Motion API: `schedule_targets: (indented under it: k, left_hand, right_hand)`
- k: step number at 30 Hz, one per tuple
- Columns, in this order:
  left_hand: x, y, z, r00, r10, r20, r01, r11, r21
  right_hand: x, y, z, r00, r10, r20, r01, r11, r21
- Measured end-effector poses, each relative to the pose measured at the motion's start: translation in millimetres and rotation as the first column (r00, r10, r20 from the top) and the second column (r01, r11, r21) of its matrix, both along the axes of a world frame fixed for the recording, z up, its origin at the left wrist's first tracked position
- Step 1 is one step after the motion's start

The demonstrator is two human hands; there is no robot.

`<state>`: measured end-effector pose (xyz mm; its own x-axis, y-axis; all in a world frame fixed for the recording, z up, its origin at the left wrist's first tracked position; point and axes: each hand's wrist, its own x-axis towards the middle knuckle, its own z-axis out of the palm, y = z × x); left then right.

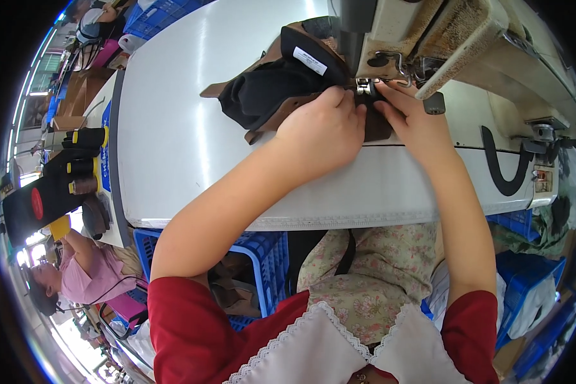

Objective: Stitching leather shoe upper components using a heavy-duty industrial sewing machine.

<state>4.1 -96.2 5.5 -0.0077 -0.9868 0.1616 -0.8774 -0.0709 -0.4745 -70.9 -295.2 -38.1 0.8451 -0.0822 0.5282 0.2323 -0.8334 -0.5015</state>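
A brown and black sewn fabric piece (pixel 262 96), shaped like a cap with a dark inner band and a white label (pixel 309 61), lies on the white sewing table (pixel 173 128). Its right end runs under the presser foot (pixel 365 85) of a sewing machine (pixel 422 41). My left hand (pixel 320 134) is closed on the fabric just left of the foot, fingers curled down. On the other side, my right hand (pixel 422 128) grips the fabric's edge between thumb and fingers, close against the foot. The needle itself cannot be made out.
A curved black strip (pixel 507 182) rests on the table at right. Blue crates stand below the table, one on the left (pixel 261 269) holding brown fabric pieces, another on the right (pixel 525 281). Thread cones (pixel 86 137) stand at far left, near a person in pink (pixel 99 272).
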Motion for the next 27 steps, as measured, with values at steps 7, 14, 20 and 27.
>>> schedule_targets:
  k: [7,14,20,27]
  left_hand:
    - [8,-3,-4,1.000,-0.004,0.016,0.004,1.000,0.008]
    - [6,-4,4,1.000,0.025,-0.010,-0.025,0.999,0.046]
    - [6,-1,10,0.999,-0.014,-0.033,0.016,0.998,0.068]
    - [13,0,9,0.994,-0.100,-0.032,0.099,0.995,-0.033]
  right_hand:
    - [5,-2,-3,0.998,-0.006,0.068,0.011,0.998,-0.069]
    - [7,-6,-8,1.000,-0.013,0.012,0.012,1.000,0.024]
    - [5,-6,-1,0.996,-0.054,-0.073,0.056,0.998,0.031]
    - [6,-6,1,0.992,-0.058,-0.108,0.063,0.997,0.048]
